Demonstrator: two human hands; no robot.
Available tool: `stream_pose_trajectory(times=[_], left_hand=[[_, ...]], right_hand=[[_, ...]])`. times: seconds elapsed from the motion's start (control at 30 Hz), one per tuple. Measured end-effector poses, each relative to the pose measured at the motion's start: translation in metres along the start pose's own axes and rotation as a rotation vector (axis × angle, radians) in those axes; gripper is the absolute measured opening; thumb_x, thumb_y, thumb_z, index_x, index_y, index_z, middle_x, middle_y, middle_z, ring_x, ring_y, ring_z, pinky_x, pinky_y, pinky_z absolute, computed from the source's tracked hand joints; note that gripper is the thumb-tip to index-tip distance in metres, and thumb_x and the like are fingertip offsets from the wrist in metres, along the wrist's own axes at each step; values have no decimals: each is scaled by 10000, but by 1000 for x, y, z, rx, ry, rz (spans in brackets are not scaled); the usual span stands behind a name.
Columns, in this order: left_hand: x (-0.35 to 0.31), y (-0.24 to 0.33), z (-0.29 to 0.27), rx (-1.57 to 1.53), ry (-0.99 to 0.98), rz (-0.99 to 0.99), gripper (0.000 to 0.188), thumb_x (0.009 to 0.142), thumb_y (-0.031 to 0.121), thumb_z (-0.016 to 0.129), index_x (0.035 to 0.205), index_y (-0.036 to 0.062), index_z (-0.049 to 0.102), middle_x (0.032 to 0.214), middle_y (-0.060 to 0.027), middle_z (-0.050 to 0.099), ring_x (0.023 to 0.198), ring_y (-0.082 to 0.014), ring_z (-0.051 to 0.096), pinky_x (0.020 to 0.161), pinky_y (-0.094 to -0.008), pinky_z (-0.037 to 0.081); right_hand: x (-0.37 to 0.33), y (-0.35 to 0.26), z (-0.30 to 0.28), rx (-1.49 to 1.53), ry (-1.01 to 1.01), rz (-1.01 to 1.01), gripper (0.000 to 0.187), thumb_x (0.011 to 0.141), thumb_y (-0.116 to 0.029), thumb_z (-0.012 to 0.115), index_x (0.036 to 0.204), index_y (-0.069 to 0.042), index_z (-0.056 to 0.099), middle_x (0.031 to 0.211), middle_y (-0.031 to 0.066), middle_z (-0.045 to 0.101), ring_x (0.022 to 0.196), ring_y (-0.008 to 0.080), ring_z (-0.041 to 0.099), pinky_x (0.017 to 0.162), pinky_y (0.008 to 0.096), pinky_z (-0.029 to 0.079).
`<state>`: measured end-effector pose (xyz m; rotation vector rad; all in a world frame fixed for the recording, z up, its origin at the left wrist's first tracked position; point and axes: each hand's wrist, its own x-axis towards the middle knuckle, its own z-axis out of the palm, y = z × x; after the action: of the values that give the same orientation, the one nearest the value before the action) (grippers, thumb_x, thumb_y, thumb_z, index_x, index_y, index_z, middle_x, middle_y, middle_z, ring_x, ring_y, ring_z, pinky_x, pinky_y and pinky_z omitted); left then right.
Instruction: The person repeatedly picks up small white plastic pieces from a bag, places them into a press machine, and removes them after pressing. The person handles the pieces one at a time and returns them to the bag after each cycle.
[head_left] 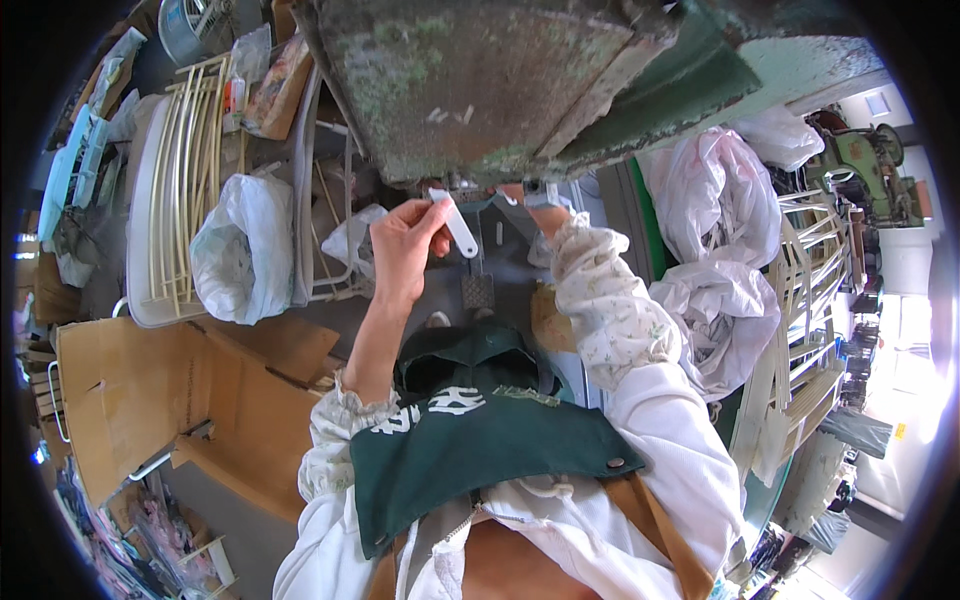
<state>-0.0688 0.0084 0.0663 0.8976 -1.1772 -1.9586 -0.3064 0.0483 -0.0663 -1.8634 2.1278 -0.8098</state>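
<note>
My left hand (402, 245) is closed in a pinch on a flat white strip (457, 228) with a rounded end and a small hole in it. The strip slants down to the right, just below the lower edge of a large worn green machine (450, 80). To the right, my right hand (548, 215) reaches in at that same edge, beside a small metal block (541, 193). Its fingers are mostly hidden there, so their grip does not show. Both forearms wear floral sleeve covers.
A foot pedal (478, 292) sits on the floor below my hands. White sacks (712, 190) stand at the right, near stacked pale frames (800, 350). Another white sack (240, 250) and an opened cardboard box (240, 400) are at the left.
</note>
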Motion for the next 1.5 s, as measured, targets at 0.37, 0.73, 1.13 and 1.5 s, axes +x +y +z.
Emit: stream_pose_trajectory(times=[0.37, 0.73, 1.13, 1.5], left_hand=[[5, 5, -1, 131, -21, -11, 199, 838, 169, 696, 730, 4, 666, 605, -16, 594, 499, -37, 483, 470, -175, 356], [0, -5, -13, 63, 30, -58, 214, 823, 167, 693, 678, 40, 599, 577, 37, 501, 498, -13, 408, 454, -176, 257], [-12, -27, -14, 88, 105, -118, 239, 896, 239, 634, 764, 40, 626, 590, 40, 483, 513, -39, 396, 476, -199, 277], [-28, -5, -318, 1171, 1229, 18, 693, 782, 389, 718, 1253, -48, 457, 1157, -207, 544, 1093, -343, 503, 964, -427, 372]], right_hand=[[41, -7, 32, -4, -35, -150, 313, 806, -169, 582, 1078, -17, 588, 994, 183, 625, 947, 351, 589, 825, 423, 455], [46, -31, 72, 19, 101, -101, 301, 837, -105, 491, 1113, -28, 582, 1096, 208, 604, 1039, 381, 557, 859, 459, 440], [4, -103, -25, 786, 522, 106, 38, 715, 26, 592, 744, 2, 594, 659, 83, 629, 535, 210, 570, 491, 335, 425], [12, -152, -82, 689, -110, 381, 72, 849, -85, 628, 837, -15, 623, 632, 17, 531, 561, 94, 465, 534, 252, 432]])
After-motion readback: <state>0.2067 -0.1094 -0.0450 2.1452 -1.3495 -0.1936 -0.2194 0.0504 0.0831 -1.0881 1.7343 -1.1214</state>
